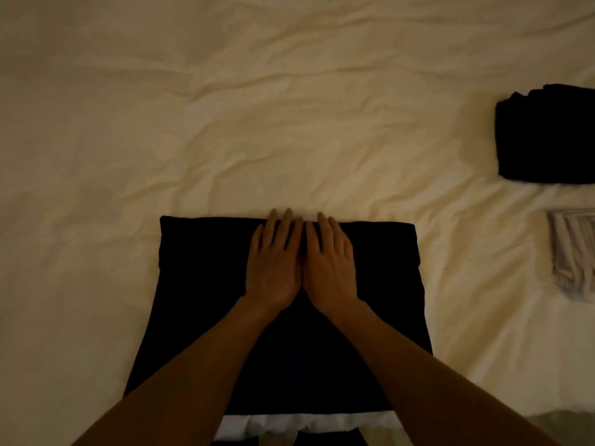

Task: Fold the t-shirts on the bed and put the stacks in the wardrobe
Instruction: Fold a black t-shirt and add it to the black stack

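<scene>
The black t-shirt (289, 304) at lower centre is pressed flat by the left hand (273, 265) and right hand (330, 265), fingers straight, grasping nothing; creases should be smoothed outward from the middle before the next fold is made.

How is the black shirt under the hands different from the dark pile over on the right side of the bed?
The black t-shirt is spread wide and flat; the dark stack is folded small and sits thicker. The t-shirt lies near the bed's front edge under the left hand and right hand, both pressing flat; nothing touches the stack, cut off by the frame's right edge. Both are dark cloth on the cream bedsheet.
</scene>
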`<action>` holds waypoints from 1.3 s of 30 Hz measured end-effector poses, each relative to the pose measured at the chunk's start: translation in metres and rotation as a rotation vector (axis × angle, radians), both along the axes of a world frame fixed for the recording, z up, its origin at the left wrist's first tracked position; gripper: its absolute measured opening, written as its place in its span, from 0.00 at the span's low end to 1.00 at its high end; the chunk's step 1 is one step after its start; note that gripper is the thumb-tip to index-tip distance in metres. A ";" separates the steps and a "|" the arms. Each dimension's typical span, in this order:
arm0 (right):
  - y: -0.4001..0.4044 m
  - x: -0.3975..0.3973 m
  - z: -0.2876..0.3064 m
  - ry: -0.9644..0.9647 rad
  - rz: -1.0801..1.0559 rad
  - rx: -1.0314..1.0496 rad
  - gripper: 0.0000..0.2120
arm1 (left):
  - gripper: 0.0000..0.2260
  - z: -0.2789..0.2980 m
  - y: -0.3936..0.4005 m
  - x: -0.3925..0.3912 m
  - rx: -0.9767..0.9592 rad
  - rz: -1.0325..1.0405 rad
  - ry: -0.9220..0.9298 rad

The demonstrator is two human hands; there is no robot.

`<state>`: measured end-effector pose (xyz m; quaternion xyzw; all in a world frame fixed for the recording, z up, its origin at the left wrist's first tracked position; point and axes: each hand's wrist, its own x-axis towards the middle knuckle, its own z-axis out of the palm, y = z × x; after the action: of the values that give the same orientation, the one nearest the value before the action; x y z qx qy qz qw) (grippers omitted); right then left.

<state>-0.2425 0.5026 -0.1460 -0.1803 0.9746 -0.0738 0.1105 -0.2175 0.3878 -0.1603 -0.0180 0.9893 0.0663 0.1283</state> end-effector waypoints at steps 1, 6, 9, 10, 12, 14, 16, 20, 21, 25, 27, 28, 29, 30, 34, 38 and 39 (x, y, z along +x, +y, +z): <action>0.004 -0.007 -0.005 -0.040 -0.020 0.050 0.27 | 0.28 -0.006 -0.009 -0.002 -0.011 0.038 -0.032; 0.081 -0.025 -0.027 -0.110 -0.019 0.276 0.34 | 0.30 -0.019 -0.081 0.022 -0.160 0.174 -0.077; 0.126 -0.032 -0.023 -0.103 -0.187 0.266 0.35 | 0.30 -0.016 -0.121 0.033 -0.106 0.445 -0.089; 0.132 -0.035 -0.020 -0.127 -0.266 0.232 0.35 | 0.31 -0.011 -0.131 0.034 -0.046 0.523 -0.073; 0.135 -0.039 -0.012 -0.183 -0.448 0.094 0.38 | 0.33 -0.005 -0.149 0.035 0.106 0.654 -0.021; 0.131 -0.042 -0.004 -0.256 -0.622 -0.136 0.39 | 0.34 0.001 -0.158 0.031 0.301 0.798 0.022; 0.126 -0.047 0.002 -0.384 -0.788 -0.399 0.32 | 0.31 0.009 -0.158 0.022 0.507 0.924 0.007; 0.123 -0.055 0.013 -0.410 -0.810 -0.550 0.21 | 0.22 0.021 -0.152 0.011 0.688 0.862 -0.086; 0.123 -0.055 0.016 -0.365 -0.789 -0.569 0.19 | 0.19 0.024 -0.152 0.010 0.704 0.847 -0.050; 0.116 -0.067 0.032 -0.163 -0.755 -0.661 0.17 | 0.17 0.035 -0.155 -0.007 0.701 0.809 0.194; 0.112 -0.082 0.038 -0.104 -0.760 -0.692 0.18 | 0.18 0.038 -0.159 -0.024 0.700 0.789 0.263; 0.110 -0.090 0.040 -0.107 -0.762 -0.696 0.20 | 0.19 0.039 -0.162 -0.033 0.706 0.790 0.261; 0.108 -0.097 0.040 -0.133 -0.765 -0.696 0.21 | 0.20 0.038 -0.163 -0.040 0.725 0.810 0.241; 0.108 -0.102 0.038 -0.178 -0.773 -0.694 0.24 | 0.23 0.037 -0.164 -0.044 0.745 0.841 0.199; 0.123 -0.092 0.024 -0.394 -0.901 -0.631 0.34 | 0.32 0.035 -0.156 -0.025 0.736 0.957 0.023; 0.145 -0.043 0.008 -0.524 -0.976 -0.584 0.30 | 0.31 0.029 -0.151 0.030 0.745 1.057 -0.079; 0.150 -0.030 0.006 -0.554 -0.978 -0.571 0.29 | 0.31 0.027 -0.152 0.044 0.759 1.067 -0.112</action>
<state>-0.2725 0.6524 -0.1401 0.2896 0.8214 -0.4171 0.2596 -0.1738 0.2353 -0.1330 -0.4633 0.7441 0.4643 0.1267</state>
